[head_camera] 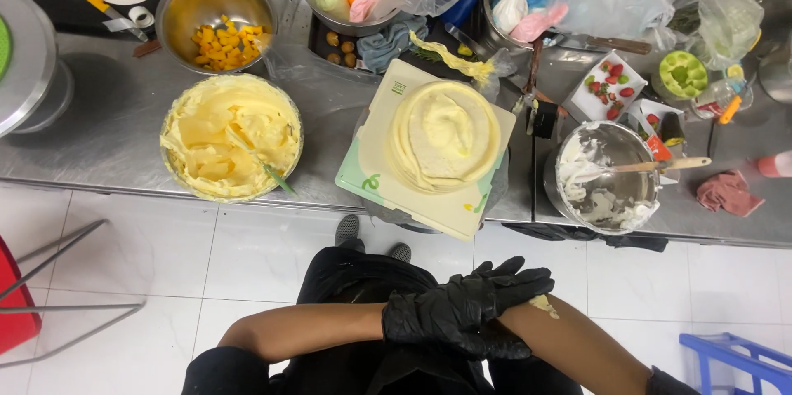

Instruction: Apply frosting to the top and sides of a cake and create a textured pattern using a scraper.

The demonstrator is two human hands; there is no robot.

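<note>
My two arms are crossed low in front of my body, and both hands wear black gloves. My left hand (466,300) lies with its fingers spread over my right forearm, next to a smear of yellow cream (542,305) on the skin. My right hand (488,349) is tucked under the left wrist and mostly hidden. Both hands are well back from the steel counter (107,131). There a stack of pale crepes topped with yellow cream (445,135) rests on a cream-coloured board (429,205).
A bowl of yellow cream (231,135) holds a spatula (272,172), with a steel bowl of mango cubes (219,36) behind it. To the right are a bowl of white cream (606,176), trays of strawberries (606,86) and a pink cloth (730,193). A blue crate (734,362) stands on the floor.
</note>
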